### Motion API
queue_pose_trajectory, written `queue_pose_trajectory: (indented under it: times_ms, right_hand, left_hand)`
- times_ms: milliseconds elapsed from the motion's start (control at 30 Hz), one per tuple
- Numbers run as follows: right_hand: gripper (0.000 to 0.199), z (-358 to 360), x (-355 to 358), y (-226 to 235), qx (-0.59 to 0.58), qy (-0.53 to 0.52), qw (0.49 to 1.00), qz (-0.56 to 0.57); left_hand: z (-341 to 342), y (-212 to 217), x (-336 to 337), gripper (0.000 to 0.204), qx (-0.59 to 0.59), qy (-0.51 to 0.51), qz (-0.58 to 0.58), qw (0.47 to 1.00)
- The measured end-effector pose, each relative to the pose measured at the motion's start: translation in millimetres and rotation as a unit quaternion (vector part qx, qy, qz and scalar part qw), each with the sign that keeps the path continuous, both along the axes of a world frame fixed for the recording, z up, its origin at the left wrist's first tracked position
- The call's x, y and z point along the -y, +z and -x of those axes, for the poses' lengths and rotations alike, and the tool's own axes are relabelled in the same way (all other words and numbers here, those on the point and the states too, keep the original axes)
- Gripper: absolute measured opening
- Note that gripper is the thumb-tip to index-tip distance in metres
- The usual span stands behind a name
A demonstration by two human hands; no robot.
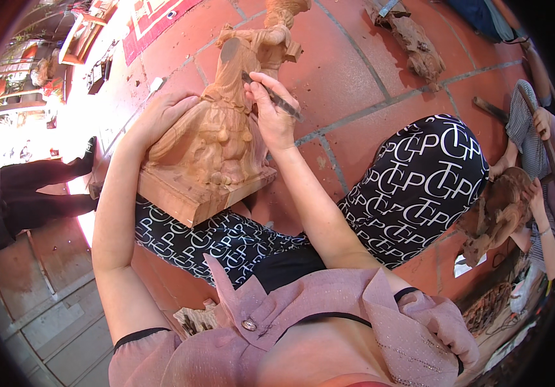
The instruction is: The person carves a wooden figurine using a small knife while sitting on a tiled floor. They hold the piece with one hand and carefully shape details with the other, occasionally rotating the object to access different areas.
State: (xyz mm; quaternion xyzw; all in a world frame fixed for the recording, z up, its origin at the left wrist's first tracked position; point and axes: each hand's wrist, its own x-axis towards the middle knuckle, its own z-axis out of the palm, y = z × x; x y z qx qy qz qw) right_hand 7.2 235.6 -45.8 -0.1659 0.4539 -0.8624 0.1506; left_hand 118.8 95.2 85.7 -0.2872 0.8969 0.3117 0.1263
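A carved wooden statue (226,135) of light brown wood leans across my left thigh, its square base (195,201) toward me and its figured top pointing away. My left hand (166,115) is laid over its left side and grips it, the fingertips partly out of sight. On the other side, my right hand (273,116) pinches a slim, dark carving tool (284,105) between thumb and fingers. The tool slants across that hand, and its front end meets the statue's upper part; the exact tip is hard to make out.
Red floor tiles (348,84) spread around me. A rough piece of wood (413,48) lies at the far right. Another person's hands (538,193) are by a curled wooden carving (500,213) on my right. A dark-trousered person (39,193) is at the left.
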Motion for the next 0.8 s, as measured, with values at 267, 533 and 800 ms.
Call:
queue_pose_trajectory:
  times_ms: [267,533,800]
  right_hand:
    - [0.015,-6.2,5.4,0.8,0.021,0.004,1.000,-0.010]
    - [0.016,-6.3,2.6,3.4,-0.170,-0.083,0.975,-0.120]
    - [0.012,-10.3,7.7,-2.0,-0.205,-0.087,0.967,-0.125]
  left_hand:
    - [-0.7,0.7,5.8,0.038,-0.007,-0.012,0.012,1.000]
    - [-3.2,-6.1,15.3,0.038,-0.006,-0.011,0.009,1.000]
    - [-1.6,-12.0,24.5,0.037,-0.004,-0.020,0.016,1.000]
